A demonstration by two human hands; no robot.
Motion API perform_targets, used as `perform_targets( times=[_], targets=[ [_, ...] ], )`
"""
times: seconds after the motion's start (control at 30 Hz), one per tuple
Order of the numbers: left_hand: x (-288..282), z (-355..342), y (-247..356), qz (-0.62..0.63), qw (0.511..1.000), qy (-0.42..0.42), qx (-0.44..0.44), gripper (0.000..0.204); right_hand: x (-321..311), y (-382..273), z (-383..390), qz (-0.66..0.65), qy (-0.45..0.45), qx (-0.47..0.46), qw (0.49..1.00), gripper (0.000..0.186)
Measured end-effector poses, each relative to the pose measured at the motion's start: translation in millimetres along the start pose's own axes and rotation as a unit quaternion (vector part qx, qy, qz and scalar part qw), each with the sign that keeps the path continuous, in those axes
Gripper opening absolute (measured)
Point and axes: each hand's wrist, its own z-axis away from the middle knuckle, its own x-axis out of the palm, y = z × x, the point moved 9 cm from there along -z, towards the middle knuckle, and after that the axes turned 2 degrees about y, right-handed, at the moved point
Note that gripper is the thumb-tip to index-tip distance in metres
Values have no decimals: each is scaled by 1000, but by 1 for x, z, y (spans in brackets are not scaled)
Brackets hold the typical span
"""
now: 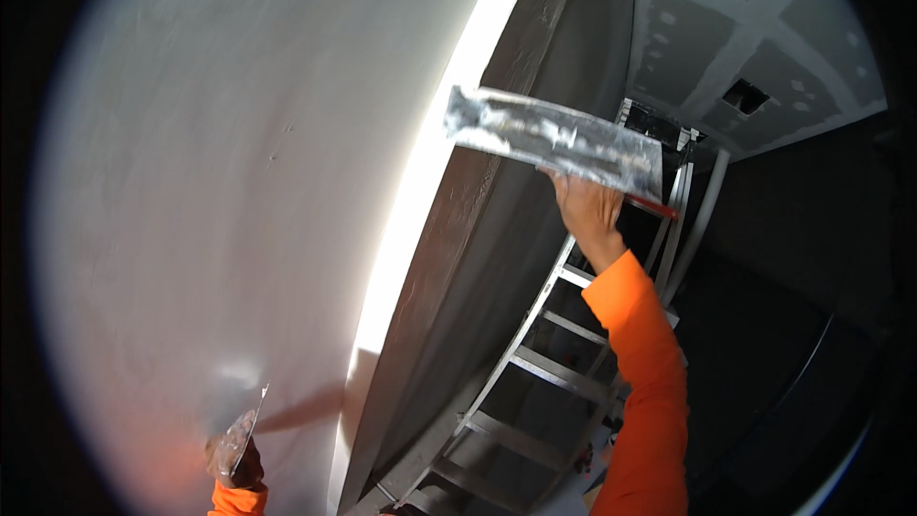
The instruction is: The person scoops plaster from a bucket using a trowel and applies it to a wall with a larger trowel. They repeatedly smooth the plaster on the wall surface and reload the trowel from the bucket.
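Observation:
My right hand point(589, 214), at the end of a raised orange sleeve, is closed round the grip of a plastering trowel point(559, 145). Its long metal blade is smeared with white compound and faces me. A bit of red shows at the blade's lower right, and my fingers are mostly hidden behind it. The blade's left end overlaps the brightly lit wall edge point(401, 239); contact cannot be judged. At lower left my left hand point(244, 468) grips a flat metal blade point(241, 435) coated with compound, seen nearly edge-on, near the smooth pale wall point(229, 182).
An aluminium stepladder point(535, 363) stands right of the wall, behind my right arm. Dark textured trim point(420, 315) runs beside the bright edge. At upper right is a ceiling with patched joints point(735, 29) and a square dark opening point(746, 96). A pale pipe point(702, 225) rises beside the ladder.

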Motion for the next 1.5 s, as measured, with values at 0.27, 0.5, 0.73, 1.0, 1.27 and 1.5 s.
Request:
perform_targets(
  times=[0.27,0.5,0.73,1.0,1.27,1.5],
  targets=[
    [3,0,-10,3,1000,-14,17,34,17,75,-139,-9,74,78,994,23],
    [3,8,-23,10,998,-36,43,35,18,142,-238,80,67,180,978,54],
    [-29,44,-10,-2,996,-77,43,36,-22,77,-134,-61,158,87,982,56],
    [-53,116,4,-135,914,-161,-346,16,-30,-89,191,-270,-157,164,936,27],
    [-21,171,-6,104,640,-97,-755,30,-90,-242,361,-793,-421,392,202,38],
    [58,237,29,199,427,-202,-859,39,-162,-242,413,-742,-503,407,-175,62]
  ],
)
